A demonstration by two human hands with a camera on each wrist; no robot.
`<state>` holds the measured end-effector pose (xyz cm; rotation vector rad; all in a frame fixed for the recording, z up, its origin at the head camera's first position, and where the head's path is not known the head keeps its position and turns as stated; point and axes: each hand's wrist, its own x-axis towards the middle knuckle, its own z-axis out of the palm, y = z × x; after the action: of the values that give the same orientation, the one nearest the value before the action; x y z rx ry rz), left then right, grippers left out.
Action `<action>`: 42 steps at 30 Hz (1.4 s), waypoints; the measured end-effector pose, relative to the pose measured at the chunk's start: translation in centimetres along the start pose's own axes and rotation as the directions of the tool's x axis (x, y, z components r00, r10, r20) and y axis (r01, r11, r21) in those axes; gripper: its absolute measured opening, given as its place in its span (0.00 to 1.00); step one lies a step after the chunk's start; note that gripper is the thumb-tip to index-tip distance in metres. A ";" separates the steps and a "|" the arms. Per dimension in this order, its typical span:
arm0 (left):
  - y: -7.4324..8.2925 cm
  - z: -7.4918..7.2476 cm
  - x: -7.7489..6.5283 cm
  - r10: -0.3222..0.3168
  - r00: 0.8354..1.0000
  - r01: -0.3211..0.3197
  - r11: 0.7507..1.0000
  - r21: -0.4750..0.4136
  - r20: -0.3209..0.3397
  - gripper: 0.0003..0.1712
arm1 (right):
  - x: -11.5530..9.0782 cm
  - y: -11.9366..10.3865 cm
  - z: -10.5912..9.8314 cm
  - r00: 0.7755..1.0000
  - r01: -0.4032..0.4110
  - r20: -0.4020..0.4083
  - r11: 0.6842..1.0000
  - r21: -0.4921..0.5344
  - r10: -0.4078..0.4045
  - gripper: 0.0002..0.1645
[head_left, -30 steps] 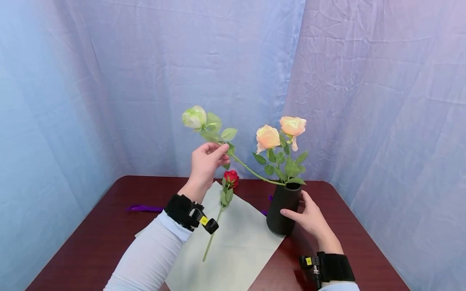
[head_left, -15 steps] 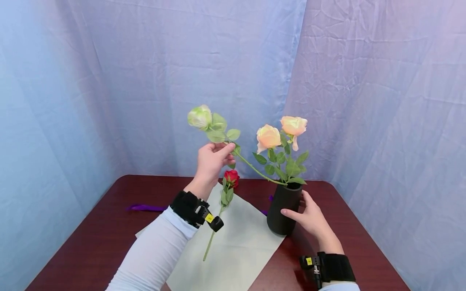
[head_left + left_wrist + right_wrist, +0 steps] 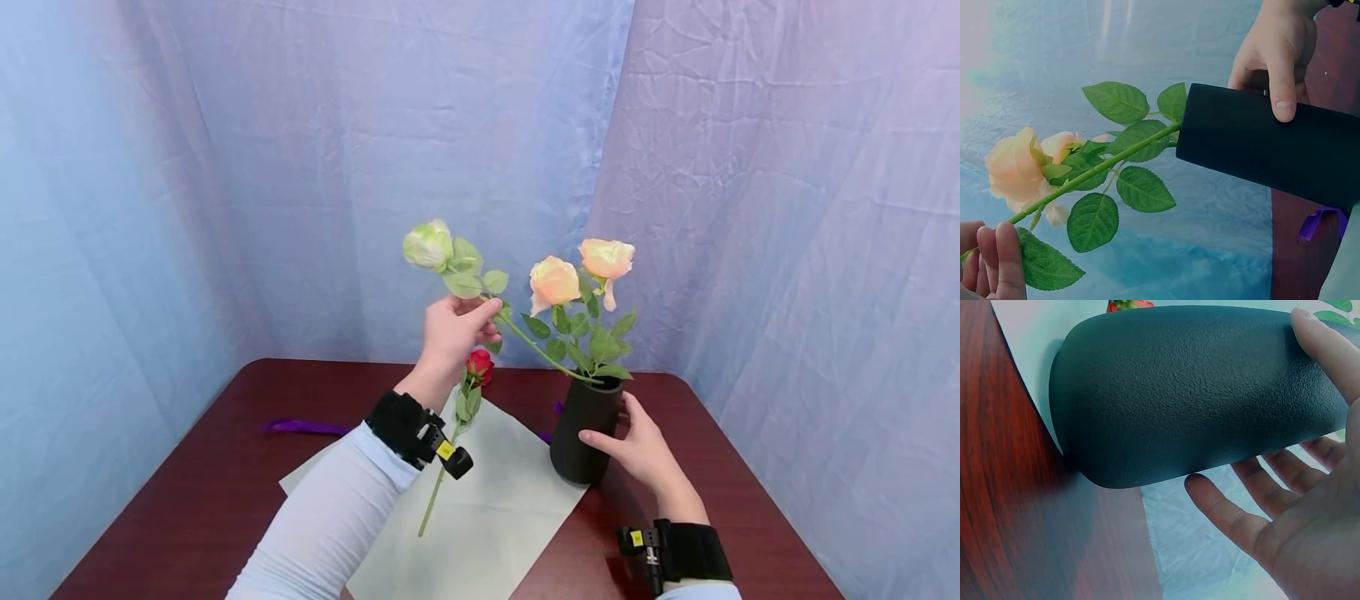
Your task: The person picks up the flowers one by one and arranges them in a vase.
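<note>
A pale green-white rose (image 3: 428,246) is pinched by its stem in my left hand (image 3: 452,333), just under the leaves. Its stem (image 3: 1105,164) slants down to the right, and its lower end is at the mouth of a black vase (image 3: 587,429). Two peach roses (image 3: 554,283) stand in that vase. My right hand (image 3: 637,442) holds the vase from its right side, thumb across the front; in the right wrist view the fingers (image 3: 1229,515) lie along the other side. How deep the stem reaches inside is hidden.
A red rose (image 3: 478,367) lies on a pale paper sheet (image 3: 495,492) left of the vase. Purple ribbon (image 3: 303,427) shows at the left, with a bit behind the vase. The dark red table (image 3: 195,500) is backed by blue curtains (image 3: 375,125).
My left hand has moved right, toward the vase, carrying the green-white rose; its stem end has gone slightly further over the mouth. The right hand and vase have stayed put.
</note>
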<state>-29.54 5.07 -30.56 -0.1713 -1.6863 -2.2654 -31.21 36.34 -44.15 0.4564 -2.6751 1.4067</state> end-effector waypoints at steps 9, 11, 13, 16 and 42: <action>-0.3 0.7 -0.2 0.010 0.999 -0.012 0.999 0.031 0.046 0.18 | 0.0 0.0 0.0 1.000 0.002 0.001 1.000 -0.002 -0.002 0.59; -0.3 0.8 -0.2 0.015 0.998 -0.017 0.999 0.033 0.055 0.16 | 0.0 0.1 0.0 1.000 0.005 0.003 1.000 0.001 -0.005 0.59; -0.4 0.8 -0.2 0.018 0.998 -0.020 0.999 0.037 0.060 0.15 | 0.1 0.1 0.0 1.000 0.008 0.002 1.000 0.003 -0.008 0.59; -0.6 0.9 -0.2 0.019 0.998 -0.023 0.998 0.050 0.068 0.16 | 0.1 0.1 0.0 1.000 0.011 0.000 1.000 0.007 -0.011 0.59; -1.4 3.2 -0.6 0.091 0.993 -0.101 0.981 0.165 0.070 0.14 | -0.1 0.0 0.0 1.000 0.011 0.002 1.000 0.005 -0.011 0.58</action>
<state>-29.69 8.56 -31.00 -0.2804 -1.8499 -2.0568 -31.10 36.33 -44.14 0.4723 -2.6666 1.4110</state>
